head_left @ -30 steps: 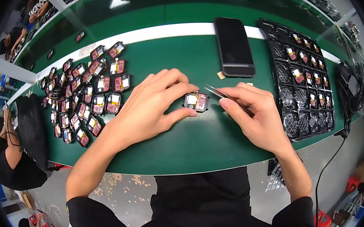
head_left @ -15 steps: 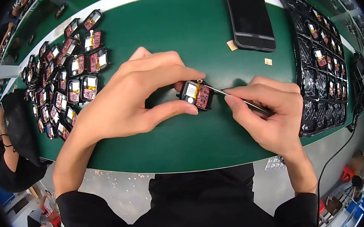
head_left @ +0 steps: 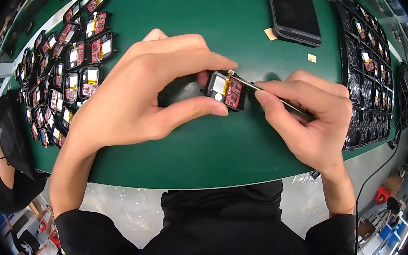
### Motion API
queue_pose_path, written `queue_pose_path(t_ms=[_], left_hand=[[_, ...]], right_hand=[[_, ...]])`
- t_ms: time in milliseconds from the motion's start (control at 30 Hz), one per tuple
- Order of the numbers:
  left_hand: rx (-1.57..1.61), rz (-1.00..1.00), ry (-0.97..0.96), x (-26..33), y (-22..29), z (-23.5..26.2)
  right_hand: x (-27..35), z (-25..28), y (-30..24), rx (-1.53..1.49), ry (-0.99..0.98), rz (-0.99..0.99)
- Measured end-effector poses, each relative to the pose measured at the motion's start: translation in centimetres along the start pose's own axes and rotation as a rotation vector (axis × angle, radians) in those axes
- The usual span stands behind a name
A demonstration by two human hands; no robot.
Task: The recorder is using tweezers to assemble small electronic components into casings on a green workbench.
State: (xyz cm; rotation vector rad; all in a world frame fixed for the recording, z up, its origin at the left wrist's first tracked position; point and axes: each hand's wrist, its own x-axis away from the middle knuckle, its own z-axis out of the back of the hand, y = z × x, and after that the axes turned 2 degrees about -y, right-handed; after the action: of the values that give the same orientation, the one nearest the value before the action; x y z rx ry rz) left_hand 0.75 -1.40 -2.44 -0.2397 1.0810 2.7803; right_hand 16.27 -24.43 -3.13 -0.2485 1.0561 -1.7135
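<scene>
My left hand (head_left: 146, 91) pinches a small black device housing (head_left: 227, 92) between thumb and forefinger, just above the green table. Inside the housing lie a red circuit board, a silver-white part, a yellow flex strip and a round white disc. My right hand (head_left: 308, 117) grips slim metal tweezers (head_left: 248, 83) like a pen. Their tip meets the housing's upper edge, at a small white connector beside my left fingertip. Whether the tip clasps that connector is too small to tell.
Many similar open housings (head_left: 90, 82) crowd the table's left side. At the far right of centre lies a black smartphone (head_left: 293, 8), with small beige paper bits (head_left: 312, 58) near it. A black compartment tray (head_left: 368, 124) holding more units stands at right, beside a dark cable (head_left: 373, 177).
Both hands, the housing and the tweezers sit slightly higher and farther right in view. The table's contents have shifted too, as the view moved. The grip of each hand stays the same.
</scene>
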Motion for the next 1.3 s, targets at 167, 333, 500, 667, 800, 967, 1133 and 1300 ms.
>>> queue_pose_path(t_ms=[167, 333, 500, 667, 800, 967, 1133, 1300], left_hand=[[0.048, 0.073, 0.031, -0.3, 0.4, 0.0], [0.017, 0.059, 0.043, -0.4, 0.5, -0.1], [0.003, 0.054, 0.037, -0.3, 0.3, 0.0], [0.129, 0.051, -0.054, -0.1, -0.6, 0.9], [0.144, 0.024, -0.063, -0.2, -1.0, 1.0], [0.102, 0.032, -0.090, -0.3, -1.0, 1.0], [0.079, 0.006, -0.076, -0.1, -0.9, 1.0], [0.102, 0.010, -0.073, -0.3, -0.7, 0.6]], right_hand=[[0.4, 0.5, -0.3, 0.093, 0.015, 0.042], [0.8, -0.3, 0.0, 0.200, 0.082, 0.162], [0.5, -0.5, -0.2, 0.222, 0.082, 0.179], [0.4, 0.1, -0.6, 0.070, 0.013, 0.024], [0.1, 0.8, -0.4, -0.084, -0.030, -0.020], [0.4, 0.6, -0.3, -0.098, -0.040, -0.050], [0.4, 0.4, -0.4, -0.083, -0.044, -0.040], [0.6, 0.1, -0.1, -0.078, -0.039, -0.035]])
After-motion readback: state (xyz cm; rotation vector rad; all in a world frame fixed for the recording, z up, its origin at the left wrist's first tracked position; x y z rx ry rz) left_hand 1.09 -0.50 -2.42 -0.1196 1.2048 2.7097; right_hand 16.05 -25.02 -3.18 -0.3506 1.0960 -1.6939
